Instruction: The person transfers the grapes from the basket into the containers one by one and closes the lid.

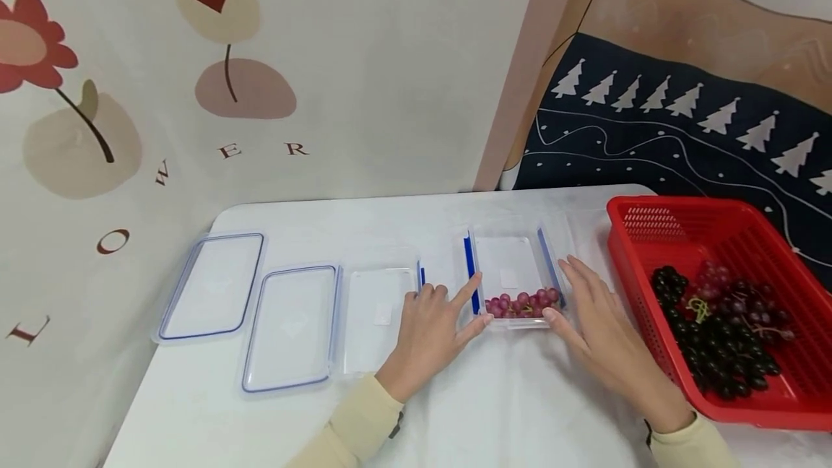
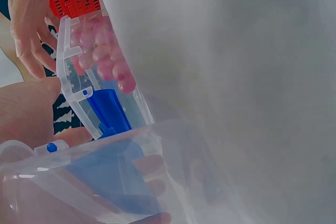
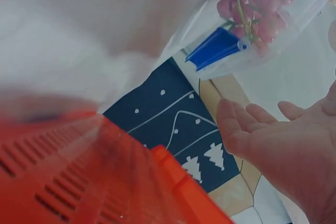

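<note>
A clear plastic box (image 1: 510, 255) with blue side latches stands on the table, a bunch of red grapes (image 1: 523, 303) lying along its near end. My left hand (image 1: 432, 334) is at the box's near left corner, index finger and thumb stretched toward it. On the opposite side my right hand (image 1: 607, 338) has its fingers extended beside the right wall, thumb by the near right corner. Neither hand grips the box; exact contact is hard to tell. The left wrist view shows the grapes (image 2: 102, 51) through the box wall, behind a blue latch (image 2: 110, 109).
A second clear box (image 1: 370, 323) stands left of the first, partly behind my left hand. Two blue-edged lids (image 1: 211, 287) lie farther left. On the right is a red basket (image 1: 715, 206) holding black grapes (image 1: 724, 349) and more red grapes (image 1: 713, 280).
</note>
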The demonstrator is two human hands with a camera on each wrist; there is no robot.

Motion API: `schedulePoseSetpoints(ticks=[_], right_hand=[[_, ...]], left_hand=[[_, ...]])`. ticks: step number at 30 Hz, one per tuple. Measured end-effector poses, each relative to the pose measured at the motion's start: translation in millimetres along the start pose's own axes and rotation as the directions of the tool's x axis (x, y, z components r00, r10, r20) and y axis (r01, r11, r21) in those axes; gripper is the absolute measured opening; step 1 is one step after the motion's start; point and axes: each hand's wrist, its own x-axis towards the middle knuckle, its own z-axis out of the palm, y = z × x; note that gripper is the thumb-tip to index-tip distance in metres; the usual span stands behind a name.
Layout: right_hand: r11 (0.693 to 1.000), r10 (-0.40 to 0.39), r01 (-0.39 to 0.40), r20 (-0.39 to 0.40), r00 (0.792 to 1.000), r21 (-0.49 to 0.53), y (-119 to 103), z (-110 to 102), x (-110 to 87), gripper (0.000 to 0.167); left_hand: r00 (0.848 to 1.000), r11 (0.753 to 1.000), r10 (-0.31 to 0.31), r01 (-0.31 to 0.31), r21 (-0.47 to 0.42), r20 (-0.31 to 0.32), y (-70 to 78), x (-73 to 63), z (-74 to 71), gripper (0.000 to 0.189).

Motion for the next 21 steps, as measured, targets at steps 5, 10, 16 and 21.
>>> schedulePoseSetpoints(ticks=[5, 10, 16, 21], right_hand=[[1.000, 0.012, -0.011, -0.039, 0.999, 0.029, 4, -11, -2.8, 0.082], [1.000, -0.008, 0.011, -0.096, 0.995, 0.026, 9, -19, -4.5, 0.078], [0.998, 0.015, -0.009, -0.096, 0.995, 0.065, 12, -28, -9.3, 0.073], [0.991, 0.068, -0.057, -0.093, 0.993, 0.121, 16, -40, -12.8, 0.071]], left_hand=[[1.000, 1.000, 0.011, -0.012, -0.004, -0.019, -1.8, 0.0, -0.5, 0.074], [1.000, 1.000, 0.009, -0.009, -0.002, -0.019, -2.3, -1.6, 0.4, 0.073], [1.000, 1.000, -0.001, 0.001, -0.016, -0.016, -2.5, -1.7, -0.1, 0.072], [1.000, 1.000, -0.003, 0.003, -0.028, -0.016, -1.6, -1.2, -0.2, 0.073]])
